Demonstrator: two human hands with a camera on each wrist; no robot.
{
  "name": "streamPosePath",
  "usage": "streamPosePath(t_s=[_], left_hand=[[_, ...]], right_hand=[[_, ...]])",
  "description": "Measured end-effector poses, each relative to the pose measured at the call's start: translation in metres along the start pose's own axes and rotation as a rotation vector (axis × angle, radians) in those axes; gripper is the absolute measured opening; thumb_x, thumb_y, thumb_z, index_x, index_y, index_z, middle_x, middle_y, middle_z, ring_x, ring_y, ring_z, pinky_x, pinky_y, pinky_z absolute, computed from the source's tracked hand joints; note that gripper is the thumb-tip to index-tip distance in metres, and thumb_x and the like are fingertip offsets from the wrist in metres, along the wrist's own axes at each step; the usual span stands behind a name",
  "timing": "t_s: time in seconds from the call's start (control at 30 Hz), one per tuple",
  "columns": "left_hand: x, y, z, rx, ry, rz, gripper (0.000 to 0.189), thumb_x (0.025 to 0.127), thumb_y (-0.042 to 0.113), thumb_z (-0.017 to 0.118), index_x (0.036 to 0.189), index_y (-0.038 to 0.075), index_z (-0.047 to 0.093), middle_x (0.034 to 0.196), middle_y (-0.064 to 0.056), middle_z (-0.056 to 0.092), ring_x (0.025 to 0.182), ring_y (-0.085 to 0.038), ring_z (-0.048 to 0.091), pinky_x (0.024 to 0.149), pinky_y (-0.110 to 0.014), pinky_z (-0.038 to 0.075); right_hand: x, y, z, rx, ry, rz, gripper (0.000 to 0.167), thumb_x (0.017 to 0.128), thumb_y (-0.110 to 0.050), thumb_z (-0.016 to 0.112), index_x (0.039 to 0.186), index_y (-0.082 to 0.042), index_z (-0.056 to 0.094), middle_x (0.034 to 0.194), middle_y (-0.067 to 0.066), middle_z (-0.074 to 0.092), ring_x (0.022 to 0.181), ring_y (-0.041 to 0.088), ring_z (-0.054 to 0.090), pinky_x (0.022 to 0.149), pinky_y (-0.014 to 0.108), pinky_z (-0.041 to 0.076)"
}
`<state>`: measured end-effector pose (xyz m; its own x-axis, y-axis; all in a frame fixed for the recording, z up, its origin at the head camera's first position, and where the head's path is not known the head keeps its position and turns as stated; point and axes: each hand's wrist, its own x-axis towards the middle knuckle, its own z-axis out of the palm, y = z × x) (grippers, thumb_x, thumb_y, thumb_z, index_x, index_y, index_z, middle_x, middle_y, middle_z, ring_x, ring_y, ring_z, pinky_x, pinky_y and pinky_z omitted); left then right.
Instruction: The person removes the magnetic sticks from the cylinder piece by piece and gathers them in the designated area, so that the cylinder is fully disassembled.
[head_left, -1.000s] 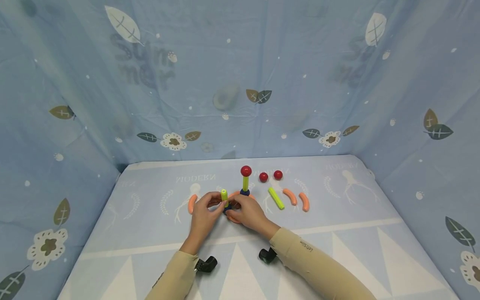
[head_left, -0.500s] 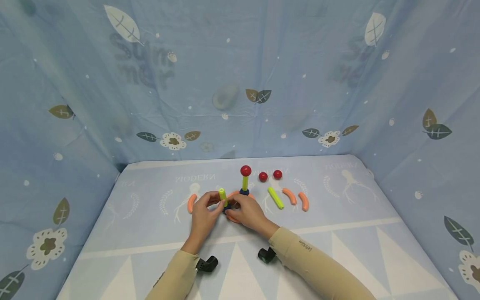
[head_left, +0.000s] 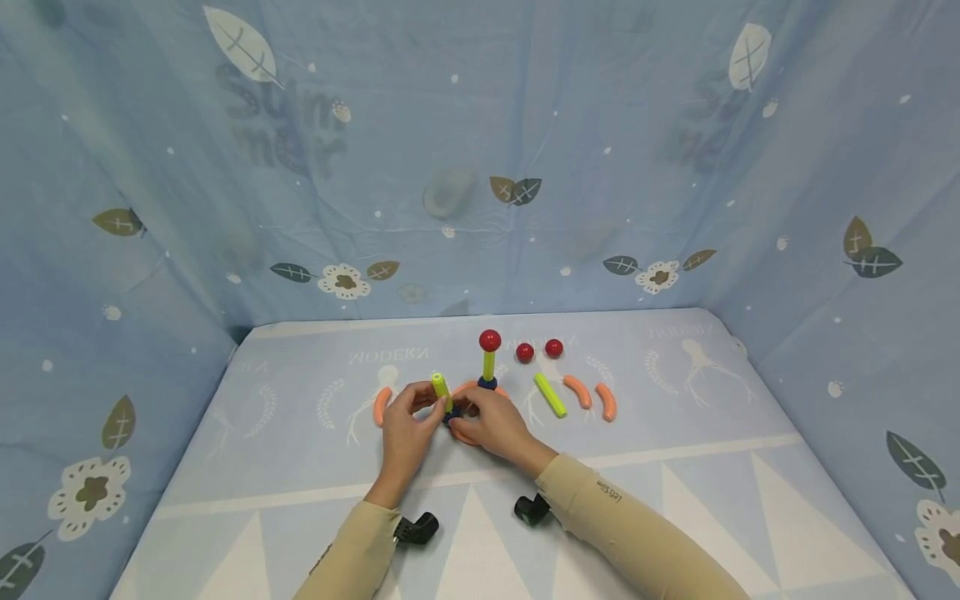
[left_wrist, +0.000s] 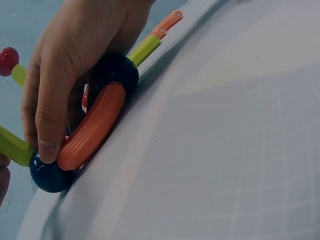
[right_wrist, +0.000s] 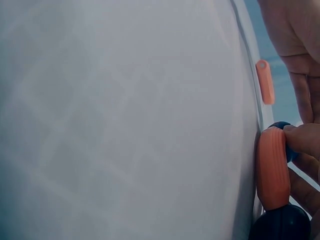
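My left hand pinches a short green toy rod, which leans left over a dark blue ball. Fingers of my right hand grip that ball from the other side; in the left wrist view they press on the blue ball beside a curved orange rod. The orange rod joins it to a second blue ball. Behind my hands another green rod stands upright on a blue ball, topped by a red ball. My hands partly hide the orange pieces between the blue balls.
Two loose red balls lie at the back. Right of my hands are a loose green rod and two curved orange rods. One more orange rod lies left. A patterned cloth wall encloses the table.
The green rod in my left hand has tilted, its top moving left. My right hand keeps its grip on the blue ball, nearly still. The loose pieces lie unmoved.
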<state>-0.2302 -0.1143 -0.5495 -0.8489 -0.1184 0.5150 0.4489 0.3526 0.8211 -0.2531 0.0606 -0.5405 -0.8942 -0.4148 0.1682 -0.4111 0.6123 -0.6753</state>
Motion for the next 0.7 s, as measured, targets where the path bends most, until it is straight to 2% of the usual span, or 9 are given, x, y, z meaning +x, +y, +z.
streamPosePath(t_s=[0.23, 0.37, 0.5, 0.63, 0.7], left_hand=[[0.011, 0.007, -0.006, -0.03, 0.079, -0.043, 0.019, 0.09, 0.006, 0.077, 0.107, 0.003, 0.07, 0.097, -0.009, 0.072, 0.092, -0.022, 0.07, 0.085, -0.027, 0.057], [0.017, 0.011, -0.011, -0.011, 0.107, -0.065, 0.02, 0.088, 0.001, 0.078, 0.106, 0.002, 0.07, 0.095, -0.009, 0.073, 0.089, -0.02, 0.07, 0.084, -0.027, 0.057], [0.017, 0.014, -0.013, 0.005, 0.126, -0.057, 0.022, 0.086, -0.006, 0.077, 0.106, -0.004, 0.069, 0.093, -0.016, 0.073, 0.086, -0.027, 0.07, 0.082, -0.038, 0.058], [0.015, 0.031, -0.017, 0.007, 0.109, -0.044, 0.03, 0.086, -0.01, 0.074, 0.115, -0.009, 0.064, 0.097, -0.024, 0.07, 0.087, -0.036, 0.07, 0.081, -0.051, 0.057], [0.015, 0.028, -0.02, -0.002, 0.084, -0.055, 0.036, 0.088, -0.006, 0.074, 0.122, -0.005, 0.063, 0.099, -0.022, 0.07, 0.088, -0.035, 0.07, 0.08, -0.051, 0.058]], right_hand=[[0.0, 0.0, -0.001, 0.005, 0.001, 0.006, 0.029, 0.09, -0.028, 0.08, 0.118, -0.02, 0.073, 0.102, -0.006, 0.071, 0.091, 0.009, 0.065, 0.08, 0.026, 0.053], [0.0, 0.0, 0.0, 0.005, -0.001, 0.009, 0.029, 0.09, -0.028, 0.08, 0.117, -0.021, 0.073, 0.102, -0.007, 0.07, 0.09, 0.01, 0.064, 0.08, 0.026, 0.053], [0.0, 0.001, 0.0, 0.005, -0.003, 0.004, 0.029, 0.09, -0.028, 0.08, 0.117, -0.021, 0.073, 0.102, -0.005, 0.071, 0.09, 0.01, 0.064, 0.08, 0.026, 0.053], [0.0, 0.001, 0.0, 0.003, 0.001, 0.001, 0.028, 0.09, -0.027, 0.08, 0.116, -0.021, 0.073, 0.101, -0.005, 0.07, 0.089, 0.01, 0.064, 0.079, 0.026, 0.053], [0.0, 0.0, 0.0, 0.006, -0.002, 0.007, 0.028, 0.09, -0.027, 0.08, 0.116, -0.021, 0.073, 0.101, -0.005, 0.07, 0.089, 0.011, 0.064, 0.079, 0.026, 0.053]])
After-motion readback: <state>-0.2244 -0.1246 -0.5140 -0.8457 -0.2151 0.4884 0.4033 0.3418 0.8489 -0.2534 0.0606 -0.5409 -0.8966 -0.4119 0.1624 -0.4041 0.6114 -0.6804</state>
